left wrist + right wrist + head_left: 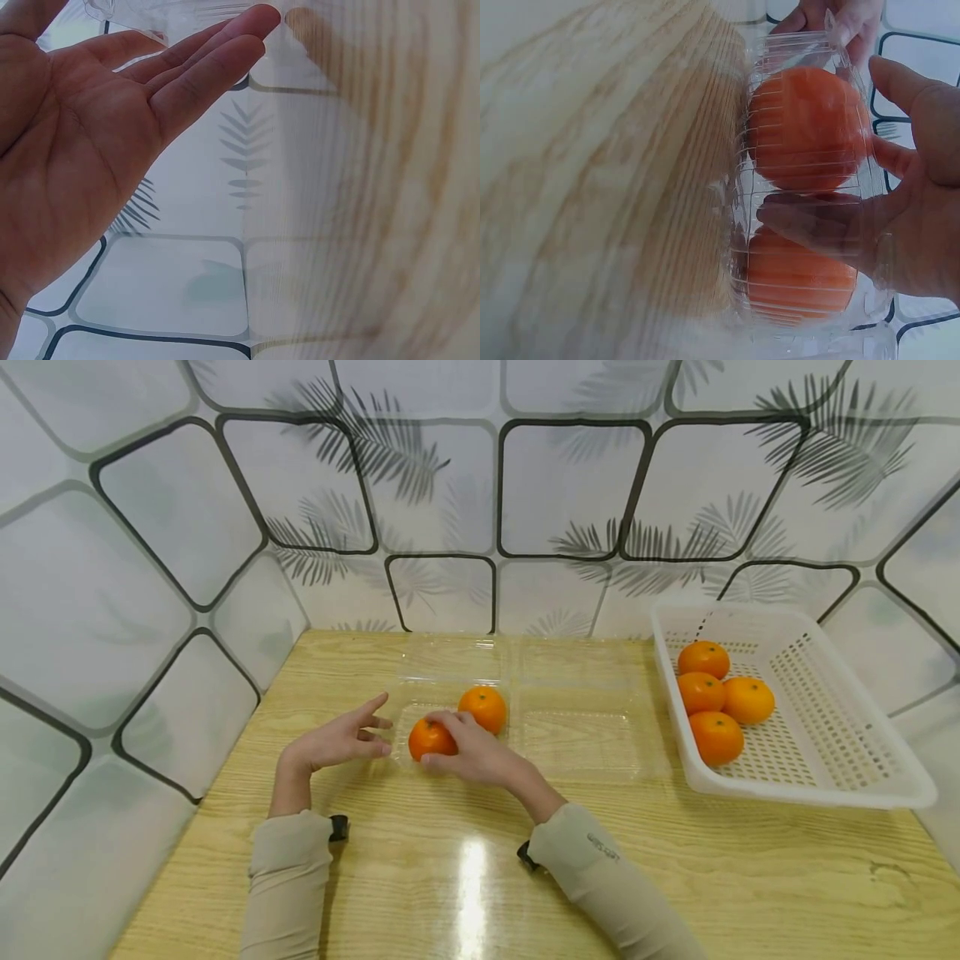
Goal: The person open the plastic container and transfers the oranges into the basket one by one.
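Note:
My right hand [480, 752] reaches into a clear plastic clamshell box [452, 660] and grips a mandarin orange [431, 740], thumb at the near side and fingers over the far side. A second mandarin orange [483, 707] sits in the same box, just behind that hand. Through the ribbed wall in the right wrist view, both the farther mandarin [806, 127] and the nearer mandarin [799, 274] show, fingers between them. My left hand [337, 742] hovers at the box's left edge, fingers extended and holding nothing; its palm [82, 150] faces the left wrist camera.
Another clear plastic box [577, 747], lid raised, stands right beside the first. At the right, a white perforated basket [840, 718] holds several mandarin oranges [716, 737]. Patterned walls [573, 489] border the wooden table [390, 877] at the back and sides.

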Available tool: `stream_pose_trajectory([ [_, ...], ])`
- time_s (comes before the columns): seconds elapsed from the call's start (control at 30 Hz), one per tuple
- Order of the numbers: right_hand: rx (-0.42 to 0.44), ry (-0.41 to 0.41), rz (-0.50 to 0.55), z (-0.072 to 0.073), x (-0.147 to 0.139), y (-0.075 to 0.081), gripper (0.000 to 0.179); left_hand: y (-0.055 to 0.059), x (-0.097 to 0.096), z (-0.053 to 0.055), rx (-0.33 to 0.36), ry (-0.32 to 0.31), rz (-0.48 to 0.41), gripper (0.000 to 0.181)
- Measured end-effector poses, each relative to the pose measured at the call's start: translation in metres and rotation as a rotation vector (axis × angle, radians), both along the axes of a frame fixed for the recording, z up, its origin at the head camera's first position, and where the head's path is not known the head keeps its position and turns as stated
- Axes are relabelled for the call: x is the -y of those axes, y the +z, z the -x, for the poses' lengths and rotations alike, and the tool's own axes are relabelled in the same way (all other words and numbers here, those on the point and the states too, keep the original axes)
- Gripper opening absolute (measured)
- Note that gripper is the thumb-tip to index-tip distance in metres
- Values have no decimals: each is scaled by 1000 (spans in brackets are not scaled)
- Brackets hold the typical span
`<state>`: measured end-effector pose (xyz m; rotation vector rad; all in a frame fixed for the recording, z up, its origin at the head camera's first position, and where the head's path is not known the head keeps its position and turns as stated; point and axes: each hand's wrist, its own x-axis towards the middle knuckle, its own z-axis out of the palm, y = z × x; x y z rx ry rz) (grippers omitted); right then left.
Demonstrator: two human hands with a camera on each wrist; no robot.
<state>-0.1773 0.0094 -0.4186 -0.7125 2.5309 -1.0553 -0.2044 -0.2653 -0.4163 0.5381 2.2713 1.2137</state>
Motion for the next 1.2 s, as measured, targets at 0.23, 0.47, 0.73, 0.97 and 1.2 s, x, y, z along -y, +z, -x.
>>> stream_pose_trajectory([
  [0.23, 6, 6, 84, 14, 9, -4, 47, 0, -1, 0, -7, -4, 5, 93],
  [0.47, -20, -14, 126, 19, 18, -7, 39, -1, -1, 0, -8, -9, 5, 92],
  [0.73, -37, -27, 105, 20, 22, -7, 58, 1, 0, 0, -11, -7, 12, 92],
  [0.97, -42, -23, 109, 21, 23, -8, 63, 2, 0, -1, -21, -1, 21, 92],
  [1.2, -51, -36, 149, 19, 22, -9, 63, 1, -2, -1, -8, 5, 14, 91],
])
